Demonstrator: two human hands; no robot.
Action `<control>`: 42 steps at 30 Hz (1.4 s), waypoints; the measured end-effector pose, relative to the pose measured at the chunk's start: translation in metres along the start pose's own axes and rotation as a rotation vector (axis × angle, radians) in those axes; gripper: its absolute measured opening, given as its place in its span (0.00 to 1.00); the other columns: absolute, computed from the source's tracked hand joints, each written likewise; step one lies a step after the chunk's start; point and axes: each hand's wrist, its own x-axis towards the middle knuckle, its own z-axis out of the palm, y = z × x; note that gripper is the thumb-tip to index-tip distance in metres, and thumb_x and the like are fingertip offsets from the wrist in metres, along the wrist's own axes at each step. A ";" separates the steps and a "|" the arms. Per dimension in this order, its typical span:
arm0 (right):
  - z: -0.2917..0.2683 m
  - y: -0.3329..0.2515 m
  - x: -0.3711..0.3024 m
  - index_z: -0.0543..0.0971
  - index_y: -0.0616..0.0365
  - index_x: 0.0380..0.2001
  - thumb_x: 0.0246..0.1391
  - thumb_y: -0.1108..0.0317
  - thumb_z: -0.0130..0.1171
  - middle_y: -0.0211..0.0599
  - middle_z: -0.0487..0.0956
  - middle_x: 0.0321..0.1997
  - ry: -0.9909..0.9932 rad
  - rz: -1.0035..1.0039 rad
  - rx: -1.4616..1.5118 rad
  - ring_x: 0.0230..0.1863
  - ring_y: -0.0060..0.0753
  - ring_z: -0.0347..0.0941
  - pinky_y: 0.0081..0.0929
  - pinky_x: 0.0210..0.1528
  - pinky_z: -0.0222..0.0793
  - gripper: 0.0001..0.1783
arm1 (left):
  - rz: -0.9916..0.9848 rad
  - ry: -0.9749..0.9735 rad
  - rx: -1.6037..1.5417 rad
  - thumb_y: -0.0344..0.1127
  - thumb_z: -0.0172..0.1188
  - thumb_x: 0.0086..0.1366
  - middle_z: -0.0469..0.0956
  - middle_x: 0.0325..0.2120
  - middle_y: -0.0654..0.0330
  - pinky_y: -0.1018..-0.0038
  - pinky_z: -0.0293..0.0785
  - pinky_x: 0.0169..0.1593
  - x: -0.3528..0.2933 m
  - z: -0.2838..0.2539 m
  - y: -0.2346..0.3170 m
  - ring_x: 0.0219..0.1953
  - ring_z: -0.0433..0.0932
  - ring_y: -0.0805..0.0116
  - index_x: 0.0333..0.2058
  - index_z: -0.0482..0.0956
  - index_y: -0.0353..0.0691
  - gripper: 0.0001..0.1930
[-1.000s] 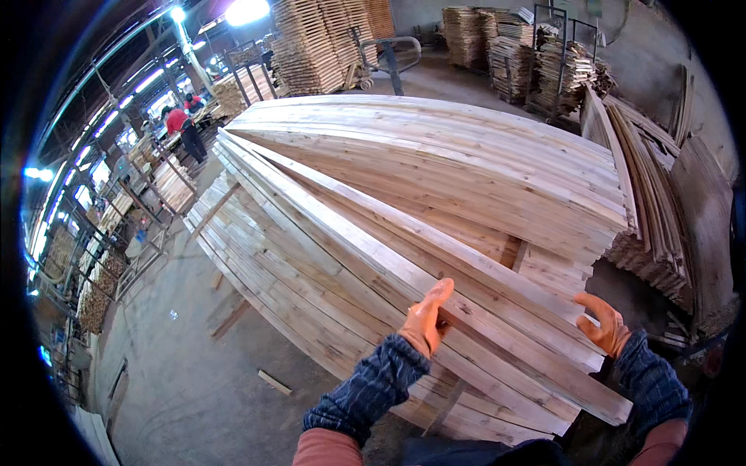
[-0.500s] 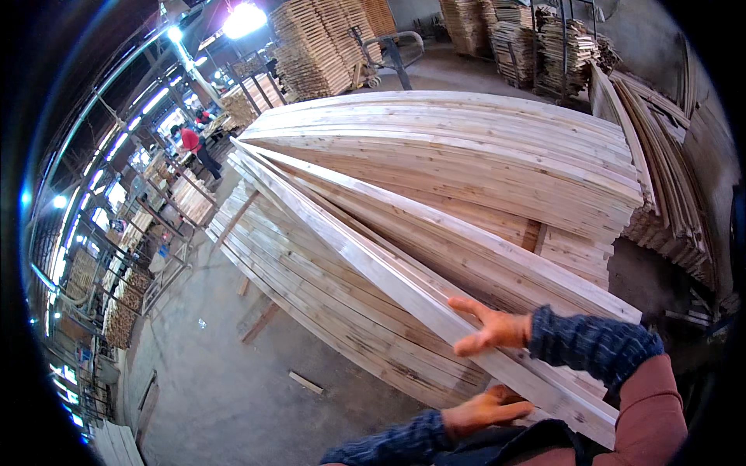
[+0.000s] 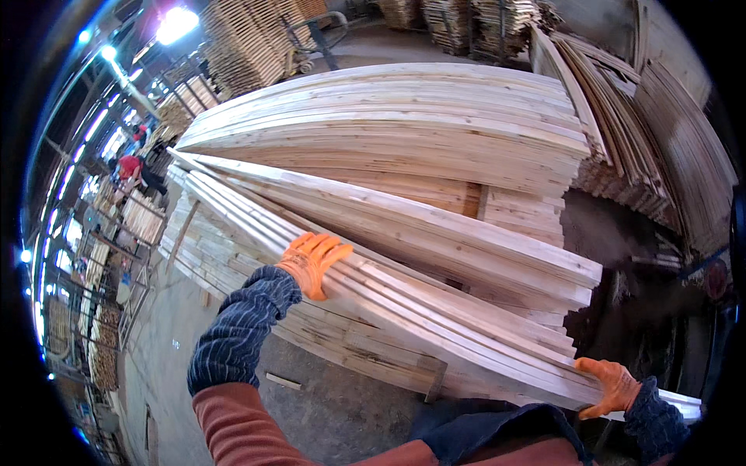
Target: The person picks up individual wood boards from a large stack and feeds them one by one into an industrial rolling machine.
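Several long, pale wooden boards [image 3: 423, 314] lie side by side in a narrow bundle that runs from the far left to the near right. My left hand [image 3: 313, 262], in an orange glove, grips across them around mid-length, its fingers over the top and the thumb on the near side. Close to their near right end, my right hand [image 3: 610, 387], gloved alike, clasps the same boards between thumb and fingers. Behind the bundle rests a thicker row of boards [image 3: 435, 233], angled away from it. Below the bundle, a lower layer of planks [image 3: 350, 346] shows.
A tall stack of boards [image 3: 388, 116] fills the far side. Thin slats [image 3: 622, 116] lean at the right. Piled lumber [image 3: 245, 46] and a metal cart handle [image 3: 322, 46] stand at the back. One offcut [image 3: 283, 381] lies on the floor. A person in red [image 3: 132, 167] bends at far left.
My left hand has moved from the near edge up and left onto the boards. The right has shifted right, toward their near end. The view has turned, and several boards now sit together.
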 end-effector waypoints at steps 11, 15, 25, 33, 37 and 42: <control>0.073 0.110 -0.075 0.74 0.34 0.66 0.36 0.57 0.73 0.37 0.80 0.43 0.524 -0.130 -0.398 0.42 0.46 0.80 0.45 0.45 0.77 0.47 | 0.224 0.289 -0.018 0.60 0.71 0.49 0.81 0.50 0.52 0.48 0.66 0.66 0.014 0.023 0.115 0.54 0.77 0.49 0.53 0.80 0.38 0.39; 0.100 0.192 -0.117 0.75 0.33 0.66 0.39 0.62 0.70 0.40 0.81 0.48 0.624 -0.148 -0.460 0.46 0.48 0.81 0.47 0.48 0.78 0.44 | 0.160 0.412 0.217 0.47 0.66 0.64 0.83 0.47 0.53 0.52 0.73 0.59 -0.016 0.027 0.198 0.51 0.81 0.50 0.53 0.81 0.44 0.21; 0.130 0.301 -0.217 0.70 0.37 0.69 0.31 0.71 0.70 0.41 0.79 0.52 0.762 0.098 -0.556 0.56 0.49 0.76 0.49 0.66 0.68 0.54 | 0.265 0.139 -0.087 0.57 0.72 0.53 0.82 0.34 0.55 0.50 0.76 0.45 -0.012 -0.004 0.368 0.39 0.81 0.48 0.51 0.81 0.41 0.32; 0.155 0.252 -0.125 0.57 0.41 0.78 0.41 0.63 0.62 0.49 0.76 0.62 0.725 -0.220 -0.547 0.62 0.47 0.73 0.57 0.73 0.58 0.56 | 0.260 0.133 -0.235 0.60 0.72 0.51 0.79 0.51 0.50 0.50 0.68 0.57 0.031 -0.004 0.556 0.56 0.76 0.47 0.66 0.67 0.39 0.49; 0.167 0.204 -0.088 0.63 0.43 0.75 0.43 0.59 0.66 0.41 0.77 0.58 0.551 -0.146 -0.598 0.60 0.43 0.74 0.51 0.72 0.59 0.51 | 0.378 0.200 -0.493 0.53 0.77 0.45 0.79 0.51 0.49 0.51 0.70 0.59 0.051 -0.003 0.608 0.54 0.78 0.46 0.66 0.68 0.41 0.50; 0.160 0.238 -0.119 0.70 0.46 0.67 0.21 0.69 0.74 0.39 0.80 0.54 0.579 -0.056 -0.433 0.56 0.44 0.76 0.50 0.73 0.60 0.58 | 0.427 0.198 -0.667 0.56 0.74 0.51 0.72 0.61 0.51 0.53 0.62 0.70 0.046 0.008 0.608 0.65 0.70 0.51 0.74 0.57 0.48 0.55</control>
